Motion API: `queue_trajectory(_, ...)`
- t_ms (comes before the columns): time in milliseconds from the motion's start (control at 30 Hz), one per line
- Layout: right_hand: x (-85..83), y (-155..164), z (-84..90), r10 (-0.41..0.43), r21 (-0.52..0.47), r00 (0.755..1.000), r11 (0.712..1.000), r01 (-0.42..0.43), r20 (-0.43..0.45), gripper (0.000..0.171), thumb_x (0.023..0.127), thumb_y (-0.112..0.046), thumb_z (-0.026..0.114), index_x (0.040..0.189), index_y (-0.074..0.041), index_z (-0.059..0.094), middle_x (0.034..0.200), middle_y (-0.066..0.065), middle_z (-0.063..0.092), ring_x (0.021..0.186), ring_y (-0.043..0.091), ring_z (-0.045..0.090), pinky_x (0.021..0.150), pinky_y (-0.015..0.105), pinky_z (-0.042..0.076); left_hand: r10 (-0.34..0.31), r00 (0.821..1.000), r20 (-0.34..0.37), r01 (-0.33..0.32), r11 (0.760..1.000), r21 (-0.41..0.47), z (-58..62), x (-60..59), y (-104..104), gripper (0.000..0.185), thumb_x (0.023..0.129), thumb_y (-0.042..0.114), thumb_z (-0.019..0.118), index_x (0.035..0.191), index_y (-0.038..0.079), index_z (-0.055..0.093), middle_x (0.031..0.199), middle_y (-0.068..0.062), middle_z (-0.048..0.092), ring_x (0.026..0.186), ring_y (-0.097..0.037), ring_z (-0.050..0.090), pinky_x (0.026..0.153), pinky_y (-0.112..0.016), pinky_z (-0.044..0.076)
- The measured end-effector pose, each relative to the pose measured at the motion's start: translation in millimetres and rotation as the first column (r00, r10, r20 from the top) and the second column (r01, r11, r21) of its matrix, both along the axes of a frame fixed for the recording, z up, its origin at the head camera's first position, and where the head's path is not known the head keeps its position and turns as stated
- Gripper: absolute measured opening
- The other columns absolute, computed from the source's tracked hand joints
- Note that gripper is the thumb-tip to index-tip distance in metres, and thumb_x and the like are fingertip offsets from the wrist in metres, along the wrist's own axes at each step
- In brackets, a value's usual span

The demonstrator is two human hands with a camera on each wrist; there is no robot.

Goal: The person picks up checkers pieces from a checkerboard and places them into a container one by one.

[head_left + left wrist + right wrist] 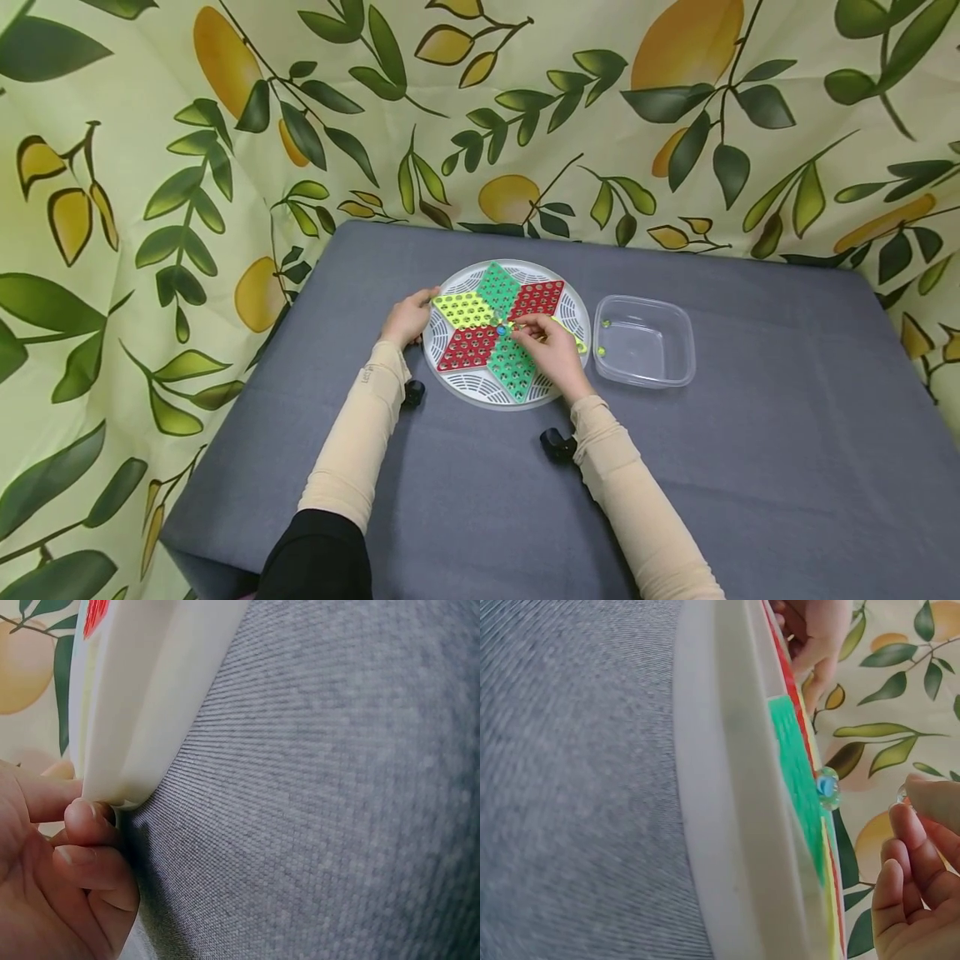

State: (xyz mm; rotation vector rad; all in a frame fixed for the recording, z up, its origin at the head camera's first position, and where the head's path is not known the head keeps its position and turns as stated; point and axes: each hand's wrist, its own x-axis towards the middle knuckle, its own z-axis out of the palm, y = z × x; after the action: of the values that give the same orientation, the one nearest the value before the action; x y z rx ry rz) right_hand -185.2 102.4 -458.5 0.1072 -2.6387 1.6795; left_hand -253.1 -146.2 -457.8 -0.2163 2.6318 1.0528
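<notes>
A round white Chinese checkers board (468, 388) lies on the table, its star made of green, red and yellow points. My left hand (407, 318) grips the board's left rim; in the left wrist view its fingers (94, 866) are bent at the edge. Over the star's middle, my right hand (553, 354) pinches a small clear marble (902, 796) with an orange tint between thumb and fingertip. Close by on the board's centre sit several marbles, one of them blue (502, 331). The right fingers partly hide the star's right side.
A clear plastic container (652, 300) stands just right of the board, with a few small yellow-green marbles (601, 352) at its left side. Grey cloth (787, 400) covers the table. Behind it hangs a leaf-and-fruit patterned curtain (555, 142). Black wrist devices (558, 444) sit under both forearms.
</notes>
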Motion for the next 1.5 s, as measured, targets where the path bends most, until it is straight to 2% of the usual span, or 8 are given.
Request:
queue_trajectory(200,1.6,1.8,3.0,0.009,-0.038,0.999,0.999,-0.01,-0.034,0.022,0.086,-0.016,0.066,0.106,-0.007,0.067,0.092,0.012,0.066,0.084,0.017,0.057,0.075,0.024,0.046,0.013,1.0,-0.011,-0.012,0.999,0.051,0.7,3.1,-2.9,0.041,0.1,0.029,0.035,0.14,0.037,0.039,0.136,-0.011,0.052,0.038,-0.012,0.041,0.039,-0.026,0.038)
queue_trajectory(467,4.8,5.9,11.4,0.009,-0.057,0.998,0.998,-0.012,-0.058,0.022,0.088,-0.017,0.065,0.107,-0.006,0.066,0.092,0.013,0.064,0.084,0.015,0.055,0.072,0.021,0.044,0.011,1.0,-0.016,-0.01,0.998,0.055,-0.4,1.4,-2.6,0.042,0.099,0.027,0.036,0.14,0.036,0.04,0.132,-0.013,0.054,0.038,-0.012,0.04,0.039,-0.025,0.037)
queue_trajectory(700,5.5,9.4,13.1,0.013,-0.056,0.997,0.998,-0.018,-0.072,0.023,0.088,-0.019,0.064,0.108,-0.007,0.066,0.092,0.011,0.064,0.082,0.011,0.054,0.071,0.019,0.043,0.011,1.0,-0.017,-0.011,0.999,0.052,-1.1,1.8,-2.6,0.042,0.1,0.026,0.034,0.14,0.037,0.04,0.137,-0.01,0.051,0.038,-0.011,0.039,0.039,-0.025,0.037)
queue_trajectory(967,6.0,17.5,18.4,-0.018,-0.084,0.997,0.996,0.012,-0.072,0.025,0.088,-0.017,0.064,0.109,-0.004,0.065,0.092,0.01,0.062,0.079,0.006,0.052,0.069,0.016,0.042,0.003,1.0,-0.019,-0.002,0.999,0.048,-0.9,0.7,-2.4,0.042,0.1,0.025,0.034,0.14,0.036,0.04,0.139,-0.009,0.049,0.037,-0.011,0.038,0.04,-0.025,0.038)
queue_trajectory(1233,6.4,30.1,23.4,-0.071,-0.14,0.995,0.988,0.061,-0.074,0.027,0.087,-0.017,0.065,0.11,-0.002,0.066,0.094,0.015,0.062,0.078,0.001,0.052,0.069,0.013,0.041,0.016,1.0,-0.019,-0.015,0.998,0.057,-0.6,0.3,-2.3,0.041,0.099,0.029,0.037,0.139,0.037,0.041,0.136,-0.011,0.052,0.037,-0.011,0.038,0.039,-0.025,0.036)
queue_trajectory(1333,6.4,37.2,23.9,-0.098,-0.142,0.992,0.986,0.086,-0.079,0.028,0.087,-0.018,0.066,0.11,-0.002,0.066,0.091,0.01,0.061,0.077,0.0,0.052,0.069,0.012,0.041,0.013,1.0,-0.022,-0.012,0.999,0.053,0.2,0.8,-2.6,0.041,0.099,0.028,0.037,0.139,0.036,0.042,0.136,-0.011,0.051,0.036,-0.01,0.038,0.039,-0.025,0.037)
queue_trajectory(1500,6.3,50.4,23.3,-0.146,-0.165,0.986,0.977,0.131,-0.082,0.027,0.086,-0.014,0.066,0.109,0.0,0.065,0.083,-0.007,0.059,0.076,-0.003,0.052,0.069,0.011,0.042,0.006,1.0,-0.031,-0.005,0.999,0.047,2.1,2.2,-2.3,0.04,0.1,0.026,0.036,0.138,0.035,0.043,0.137,-0.011,0.051,0.036,-0.01,0.038,0.04,-0.024,0.038)
